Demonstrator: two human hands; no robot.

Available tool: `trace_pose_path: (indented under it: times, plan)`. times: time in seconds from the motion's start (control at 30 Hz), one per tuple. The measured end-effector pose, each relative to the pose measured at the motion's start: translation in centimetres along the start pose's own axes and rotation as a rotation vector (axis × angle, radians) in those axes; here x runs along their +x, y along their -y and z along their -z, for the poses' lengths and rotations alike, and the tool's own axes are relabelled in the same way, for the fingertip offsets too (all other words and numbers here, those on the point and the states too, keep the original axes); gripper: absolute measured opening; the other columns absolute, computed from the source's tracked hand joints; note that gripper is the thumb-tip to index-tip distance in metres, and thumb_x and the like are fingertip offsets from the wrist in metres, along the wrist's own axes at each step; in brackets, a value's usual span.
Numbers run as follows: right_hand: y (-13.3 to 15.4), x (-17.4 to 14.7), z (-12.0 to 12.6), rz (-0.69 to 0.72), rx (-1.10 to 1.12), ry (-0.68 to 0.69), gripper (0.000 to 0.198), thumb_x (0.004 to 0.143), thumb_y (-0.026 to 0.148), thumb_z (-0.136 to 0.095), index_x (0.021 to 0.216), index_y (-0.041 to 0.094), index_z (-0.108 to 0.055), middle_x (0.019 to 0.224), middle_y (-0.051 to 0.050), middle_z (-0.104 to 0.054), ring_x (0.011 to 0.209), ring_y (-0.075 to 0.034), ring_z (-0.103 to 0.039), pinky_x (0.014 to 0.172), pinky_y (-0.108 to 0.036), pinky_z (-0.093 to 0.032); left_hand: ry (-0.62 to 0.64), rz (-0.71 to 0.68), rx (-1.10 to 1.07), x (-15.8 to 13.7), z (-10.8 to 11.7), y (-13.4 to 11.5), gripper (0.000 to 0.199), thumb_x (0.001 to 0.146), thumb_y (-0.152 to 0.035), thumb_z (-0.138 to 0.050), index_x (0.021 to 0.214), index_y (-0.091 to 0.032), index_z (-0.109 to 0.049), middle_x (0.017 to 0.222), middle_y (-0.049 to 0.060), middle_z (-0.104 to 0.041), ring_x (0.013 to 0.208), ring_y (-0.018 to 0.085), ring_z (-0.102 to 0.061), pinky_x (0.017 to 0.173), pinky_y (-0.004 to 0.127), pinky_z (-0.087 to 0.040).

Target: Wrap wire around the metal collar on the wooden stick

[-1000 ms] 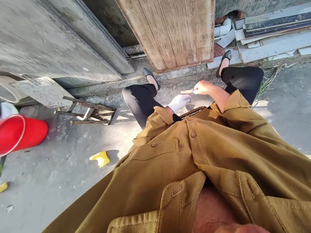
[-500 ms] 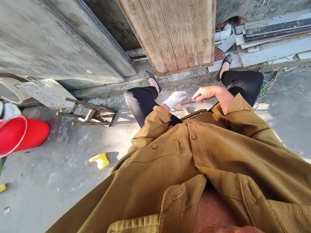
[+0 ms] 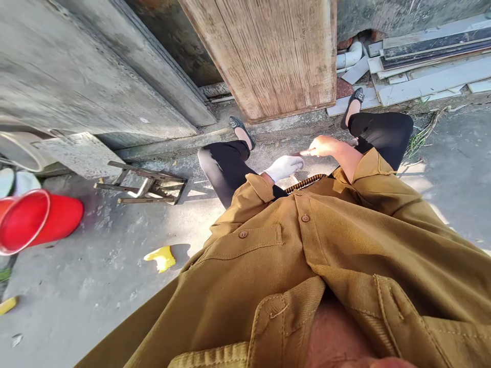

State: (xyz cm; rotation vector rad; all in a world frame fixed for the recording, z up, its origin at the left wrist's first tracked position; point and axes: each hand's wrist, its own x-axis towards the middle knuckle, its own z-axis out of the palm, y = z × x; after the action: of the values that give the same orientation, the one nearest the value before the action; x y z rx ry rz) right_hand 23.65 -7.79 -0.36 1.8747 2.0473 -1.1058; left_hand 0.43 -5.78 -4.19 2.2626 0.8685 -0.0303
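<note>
My left hand (image 3: 286, 167), in a white knitted glove, is closed in front of my lap with its fingertips curled under; what it holds, if anything, is hidden. A pale, thin piece (image 3: 293, 179) shows just below the glove. My bare right hand (image 3: 321, 146) is closed around a slim brownish tool (image 3: 297, 154), whose narrow end points toward the glove. Its kind cannot be made out. Both hands are close together between my knees, above the concrete ground.
A wooden folding stool (image 3: 148, 184) stands on the left, beyond it a red bucket (image 3: 63, 217). A yellow scrap (image 3: 161, 258) lies on the concrete. Ahead, a plank door panel (image 3: 276, 66) leans at the step. Stacked boards (image 3: 429, 87) lie at the right.
My gloved left hand has shifted slightly right and down. My right hand is still close by, and less of the brown tool shows between the hands. The view has tilted a little.
</note>
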Motion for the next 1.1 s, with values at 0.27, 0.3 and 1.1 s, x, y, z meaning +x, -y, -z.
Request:
trace_pose_path:
  times: [0.27,0.3,1.1]
  plan:
    - [-0.7,-0.9,0.0,0.24,0.32,0.461,0.019,0.098,0.032,-0.081,0.103,0.014,-0.082,0.075,0.0,-0.07,0.06,-0.011,-0.056,0.062,-0.022,-0.044,-0.113,0.09,-0.268,-0.4,0.9,0.6,0.017,0.089,-0.025,-0.058,0.087,-0.017,-0.073,0.082,0.003,-0.071,0.077,0.018,-0.06,0.078,0.028,-0.05]
    - [-0.9,-1.1,0.3,0.284,0.434,0.401,0.019,0.099,0.033,-0.08,0.1,0.014,-0.079,0.075,0.0,-0.069,0.06,-0.011,-0.055,0.062,-0.022,-0.044,-0.116,0.126,-0.353,-0.6,0.6,0.4,0.016,0.089,-0.025,-0.058,0.086,-0.017,-0.072,0.076,0.002,-0.067,0.071,0.016,-0.057,0.073,0.027,-0.049]
    - [-0.4,0.4,-1.1,0.166,0.08,0.462,0.018,0.091,0.026,-0.08,0.078,0.016,-0.074,0.061,0.001,-0.061,0.056,-0.013,-0.052,0.058,-0.024,-0.041,-0.091,0.038,-0.043,-0.2,-0.4,1.5,0.024,0.09,-0.026,-0.056,0.093,-0.019,-0.079,0.097,0.005,-0.079,0.093,0.022,-0.069,0.085,0.029,-0.051]
